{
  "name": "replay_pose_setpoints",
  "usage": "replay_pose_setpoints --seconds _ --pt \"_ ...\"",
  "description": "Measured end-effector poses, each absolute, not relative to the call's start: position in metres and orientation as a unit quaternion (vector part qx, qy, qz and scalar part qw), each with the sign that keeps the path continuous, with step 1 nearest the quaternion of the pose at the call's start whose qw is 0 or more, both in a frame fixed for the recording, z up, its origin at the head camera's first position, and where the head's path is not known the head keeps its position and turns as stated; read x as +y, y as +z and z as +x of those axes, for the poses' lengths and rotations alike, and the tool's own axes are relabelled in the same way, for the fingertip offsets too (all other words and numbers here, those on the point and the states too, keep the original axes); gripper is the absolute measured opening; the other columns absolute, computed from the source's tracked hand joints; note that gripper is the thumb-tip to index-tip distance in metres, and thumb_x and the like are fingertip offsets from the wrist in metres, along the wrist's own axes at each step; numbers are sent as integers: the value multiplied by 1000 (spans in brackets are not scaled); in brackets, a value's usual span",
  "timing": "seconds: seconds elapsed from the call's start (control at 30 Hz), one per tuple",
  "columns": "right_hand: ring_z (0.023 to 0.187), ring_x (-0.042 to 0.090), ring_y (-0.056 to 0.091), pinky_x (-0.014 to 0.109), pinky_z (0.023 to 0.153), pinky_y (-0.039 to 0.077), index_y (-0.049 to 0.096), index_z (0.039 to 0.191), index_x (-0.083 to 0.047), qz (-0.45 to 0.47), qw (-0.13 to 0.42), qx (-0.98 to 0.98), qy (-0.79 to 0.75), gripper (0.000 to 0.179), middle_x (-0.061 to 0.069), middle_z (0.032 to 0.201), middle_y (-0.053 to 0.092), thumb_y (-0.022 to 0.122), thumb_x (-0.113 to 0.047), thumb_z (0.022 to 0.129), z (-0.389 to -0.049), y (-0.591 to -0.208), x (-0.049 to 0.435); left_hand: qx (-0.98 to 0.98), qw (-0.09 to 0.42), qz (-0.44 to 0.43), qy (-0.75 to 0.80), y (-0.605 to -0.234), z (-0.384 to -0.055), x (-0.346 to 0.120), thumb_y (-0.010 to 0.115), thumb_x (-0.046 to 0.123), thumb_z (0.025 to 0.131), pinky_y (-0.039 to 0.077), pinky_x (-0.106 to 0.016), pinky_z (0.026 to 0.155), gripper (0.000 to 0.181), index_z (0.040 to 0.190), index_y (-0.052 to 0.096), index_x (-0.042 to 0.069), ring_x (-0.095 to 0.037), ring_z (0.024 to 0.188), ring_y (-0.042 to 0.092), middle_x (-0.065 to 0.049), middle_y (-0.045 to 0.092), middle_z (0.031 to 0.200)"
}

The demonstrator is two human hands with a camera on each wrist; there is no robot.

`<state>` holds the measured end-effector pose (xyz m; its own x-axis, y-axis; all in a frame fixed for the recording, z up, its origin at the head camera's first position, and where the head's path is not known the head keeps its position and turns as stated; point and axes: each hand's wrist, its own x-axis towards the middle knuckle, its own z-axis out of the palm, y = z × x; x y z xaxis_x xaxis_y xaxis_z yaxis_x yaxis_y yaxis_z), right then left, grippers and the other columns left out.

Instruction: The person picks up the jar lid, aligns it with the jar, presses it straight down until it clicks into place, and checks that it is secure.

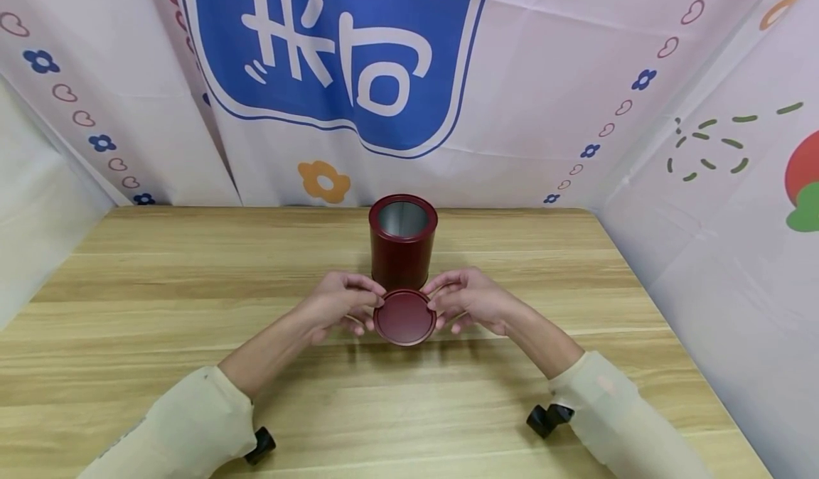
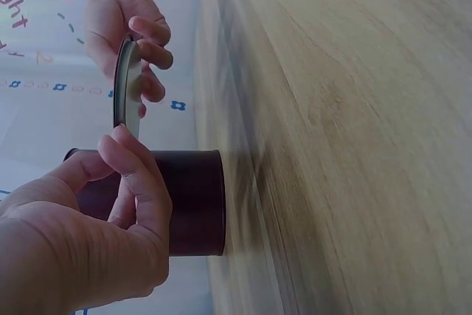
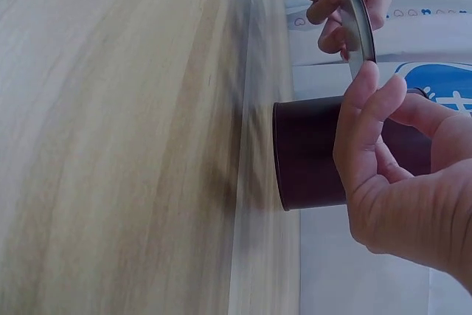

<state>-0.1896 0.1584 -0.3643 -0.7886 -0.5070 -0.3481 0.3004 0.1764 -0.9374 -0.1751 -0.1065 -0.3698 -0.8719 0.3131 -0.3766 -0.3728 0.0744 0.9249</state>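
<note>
Both hands hold a round dark red lid (image 1: 405, 318) by opposite edges, in front of an open tin. My left hand (image 1: 343, 304) pinches the lid's left edge, and my right hand (image 1: 470, 300) pinches its right edge. In the left wrist view the lid (image 2: 127, 82) is seen nearly edge-on, raised above the table, with a pale metallic underside. The dark red cylindrical tin (image 1: 401, 259) stands upright just behind the lid. Its top is open and shows a bare silvery inside. In the right wrist view the tin (image 3: 313, 153) is partly hidden behind the right hand (image 3: 413, 175).
The tin stands on a wood-grain table (image 1: 192, 273). A printed white curtain (image 1: 512, 109) with a blue sign hangs along the table's back edge, and more white cloth (image 1: 723, 202) borders the right side. Black wrist devices (image 1: 549, 419) sit below the sleeves.
</note>
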Motion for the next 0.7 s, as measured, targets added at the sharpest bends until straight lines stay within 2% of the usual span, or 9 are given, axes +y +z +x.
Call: replay_pose_setpoints --seconds 0.17,0.33,0.53,0.7 --pt "67 16 67 21 51 56 61 123 7 -71 316 693 -644 30 7 89 71 65 2 94 -189 -363 158 689 251 -19 679 -369 -175 -106 61 1 97 53 -20 50 22 117 64 -8 -14 62 66 -11 70 97" --pt "67 16 65 26 59 61 60 120 6 -63 315 685 -654 25 8 86 66 62 3 96 -189 -362 157 684 252 -12 685 -369 -174 -105 59 -1 96 53 -20 52 23 117 63 -8 -15 63 65 -9 70 94" --pt "69 17 65 30 64 64 59 121 7 -62 313 677 -663 24 10 92 64 58 3 97 -189 -363 156 679 248 -2 691 -368 -175 -104 58 -2 96 55 -20 55 23 117 62 -10 -14 64 63 -8 68 93" --pt "72 19 66 33 67 65 57 123 8 -63 314 678 -662 26 11 96 64 56 2 98 -189 -362 155 676 239 -2 697 -366 -175 -103 56 -6 94 57 -22 60 26 118 62 -12 -15 72 61 -9 67 94"
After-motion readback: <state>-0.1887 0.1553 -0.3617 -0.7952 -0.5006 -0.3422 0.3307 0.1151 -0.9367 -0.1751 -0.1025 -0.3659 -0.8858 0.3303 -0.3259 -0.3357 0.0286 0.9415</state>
